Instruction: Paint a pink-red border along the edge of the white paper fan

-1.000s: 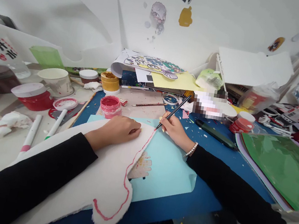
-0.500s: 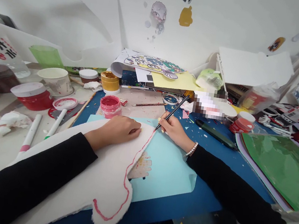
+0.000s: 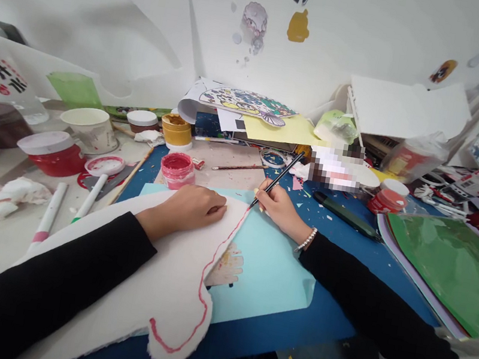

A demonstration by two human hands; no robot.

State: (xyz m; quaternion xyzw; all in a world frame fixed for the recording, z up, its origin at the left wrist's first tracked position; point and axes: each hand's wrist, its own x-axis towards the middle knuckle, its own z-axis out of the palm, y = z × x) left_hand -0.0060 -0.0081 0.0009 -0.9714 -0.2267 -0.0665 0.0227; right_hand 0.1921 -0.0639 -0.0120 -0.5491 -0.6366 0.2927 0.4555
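Observation:
My right hand (image 3: 282,210) pinches a slim black paintbrush (image 3: 279,180), whose tip touches the edge of a large white cut-out board (image 3: 120,300). A wavy red painted line (image 3: 211,260) runs down along that edge and round a rounded lobe at the bottom. My left hand (image 3: 192,208) rests on the board with its fingers curled in and nothing visible in them. Just beyond it stands an open jar of pinkish-red paint (image 3: 177,171). Under the board's right side lies a light blue sheet (image 3: 271,281), with a beige painted patch (image 3: 227,267) on it.
Paint pots, including a red one (image 3: 50,152) and a yellow one (image 3: 177,131), stand at the left with markers (image 3: 49,216) and crumpled tissue (image 3: 13,198). A dark green cutter (image 3: 347,215) and a green folder (image 3: 453,268) lie at the right. Another brush (image 3: 241,168) lies behind.
Hardly anything differs. The brush and my right hand have shifted very slightly to the right along the board's edge; my left hand stays put.

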